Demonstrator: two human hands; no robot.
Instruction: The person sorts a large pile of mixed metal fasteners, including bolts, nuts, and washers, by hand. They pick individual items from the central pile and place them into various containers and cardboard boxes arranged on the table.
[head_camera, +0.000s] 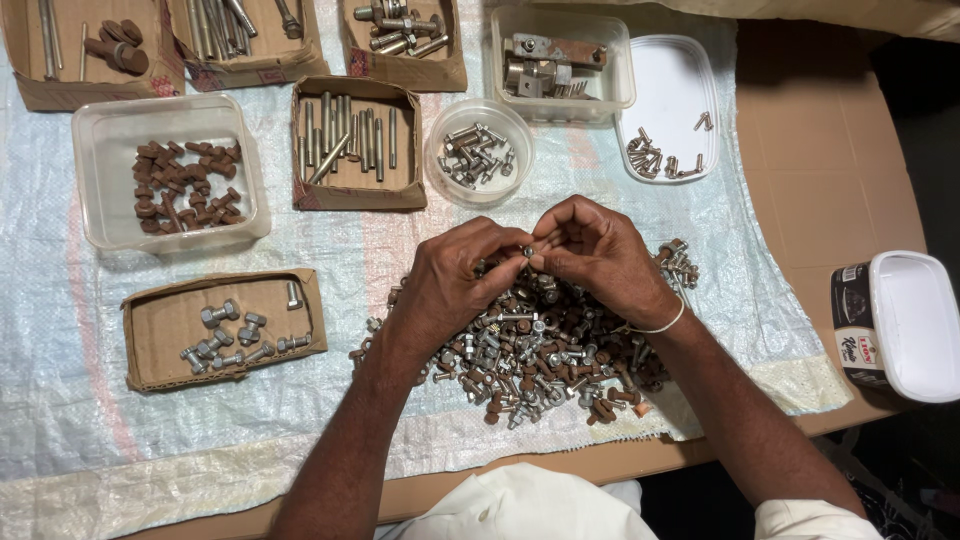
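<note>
Head view: both hands meet above heap of mixed bolts and nuts (545, 355). Left hand (455, 280) and right hand (600, 250) pinch together on small fastener (527, 252) — fingertips closed round it, just over heap's far edge. Beyond heap — round tub of small screws (478, 152). Left of heap, cardboard tray of hex bolts (225, 328).

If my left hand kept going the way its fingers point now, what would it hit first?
The left hand points right and slightly up, so it would almost at once meet the right hand's fingertips, which already look close to touching.
</note>
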